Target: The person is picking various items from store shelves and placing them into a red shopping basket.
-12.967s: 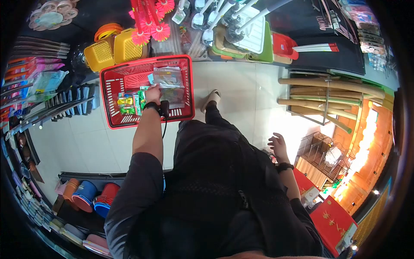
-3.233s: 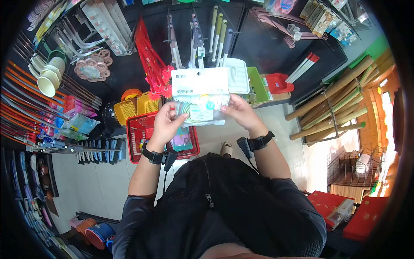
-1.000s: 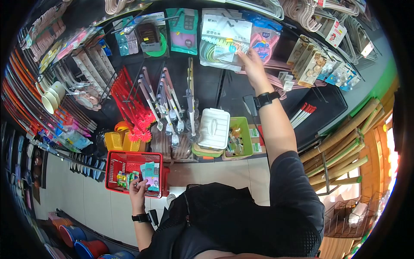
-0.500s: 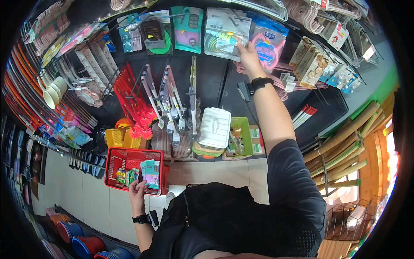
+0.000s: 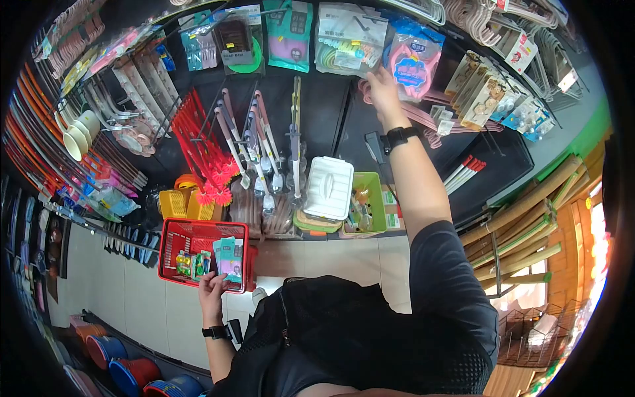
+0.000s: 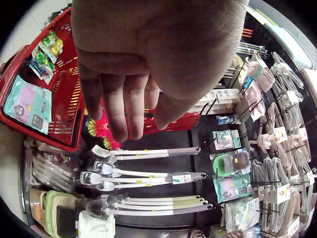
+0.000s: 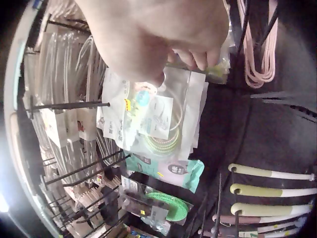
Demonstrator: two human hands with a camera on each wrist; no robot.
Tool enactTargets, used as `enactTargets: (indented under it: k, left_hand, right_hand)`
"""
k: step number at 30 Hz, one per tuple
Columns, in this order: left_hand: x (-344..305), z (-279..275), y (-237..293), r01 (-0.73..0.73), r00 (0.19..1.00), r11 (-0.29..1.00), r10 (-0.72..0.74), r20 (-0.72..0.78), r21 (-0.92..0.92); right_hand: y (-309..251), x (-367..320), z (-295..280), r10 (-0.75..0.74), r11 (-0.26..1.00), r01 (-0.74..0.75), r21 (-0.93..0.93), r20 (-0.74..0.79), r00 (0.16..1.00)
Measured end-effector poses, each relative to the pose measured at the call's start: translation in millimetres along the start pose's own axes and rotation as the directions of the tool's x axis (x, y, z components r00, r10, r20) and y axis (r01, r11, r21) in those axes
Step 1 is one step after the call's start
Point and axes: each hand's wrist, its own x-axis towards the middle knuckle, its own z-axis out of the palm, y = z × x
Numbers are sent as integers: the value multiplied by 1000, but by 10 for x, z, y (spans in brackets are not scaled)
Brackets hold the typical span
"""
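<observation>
On a hook of the wall display hangs a clear pack of clothesline with clips [image 5: 350, 43], with a white header. My right hand [image 5: 385, 96] is just below its lower right corner, fingers relaxed. In the right wrist view, my thumb overlaps the edge of the clothesline pack [image 7: 148, 109]. Close beside the hand hangs a pink and blue pack [image 5: 411, 59]. My left hand [image 5: 211, 291] hangs loosely at the near rim of a red shopping basket [image 5: 170, 248]; the left wrist view shows its fingers [image 6: 116, 114] loose. Teal packs [image 5: 228, 255] and small yellow-green packs [image 5: 188, 263] lie in the basket.
Left of the clothesline hang a teal pack [image 5: 289, 36] and a soap box [image 5: 238, 43]. Long-handled brushes [image 5: 258, 142] hang below. A white lidded box [image 5: 329, 188] and a green bin [image 5: 370, 205] stand low down. Bamboo poles [image 5: 516, 218] lean at the right.
Earlier both hands held the clothesline pack over the basket. The right hand then brought it to the display, and has since dropped slightly away from it. The left hand has stayed by the basket.
</observation>
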Motion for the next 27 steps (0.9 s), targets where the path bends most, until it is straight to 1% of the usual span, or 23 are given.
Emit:
enactTargets:
  k: [1,4,6,7,8,9,11,13,14,16,18,20,21,22,24,26,27]
  left_hand:
    - [-15,-7,-8,7,1000,1000,-7,0,3]
    - [-39,48,36,72,997,997,-72,-4,18]
    - [-64,71,44,99,995,995,-99,7,20]
    - [-54,61,40,114,993,993,-114,9,30]
    - [-37,33,30,128,992,988,-129,12,86]
    - [-22,-4,7,143,989,980,-146,13,141]
    - [37,-84,-69,141,988,981,-149,48,134]
    - [25,-87,-6,154,986,978,-162,42,142]
    - [22,-52,55,173,983,972,-179,26,162]
    - [55,-60,87,175,981,969,-187,54,175]
    - [147,-174,51,211,967,948,-239,92,239]
    - [269,-376,-87,239,949,925,-287,129,297]
    - [309,-418,-51,266,935,910,-323,144,317]
    - [346,-470,-37,273,933,907,-330,139,321]
    - [411,-577,-9,287,933,915,-334,131,285]
    - [465,-726,52,293,930,911,-342,134,290]
    - [506,-823,50,297,926,904,-351,136,307]
  right_hand:
    - [35,-58,-18,-16,1000,17,-10,17,1000]
    - [255,-293,-52,-3,1000,3,2,33,999]
    - [349,-587,-45,-17,997,13,71,66,998]
    - [357,-776,-38,19,993,-30,117,91,996]
    - [364,-970,-50,58,984,-76,162,117,991]
    - [511,-1122,-83,10,989,-30,146,138,990]
    - [421,-1537,-122,-14,977,-11,213,112,994]
    - [420,-1869,-164,-9,961,-17,277,94,996]
    - [442,-2013,-186,17,966,-41,257,94,995]
    - [561,-2249,-283,77,986,-90,141,92,993]
    - [640,-2523,-324,207,963,-212,164,50,977]
    - [806,-2793,-383,258,954,-266,140,72,963]
    - [841,-2931,-394,311,944,-316,96,60,949]
    - [855,-3049,-395,357,932,-358,54,42,933]
    - [859,-3229,-374,399,915,-400,49,28,917]
    - [878,-3358,-321,475,879,-473,56,-38,879]
    - [850,-3390,-256,474,880,-472,46,-30,880]
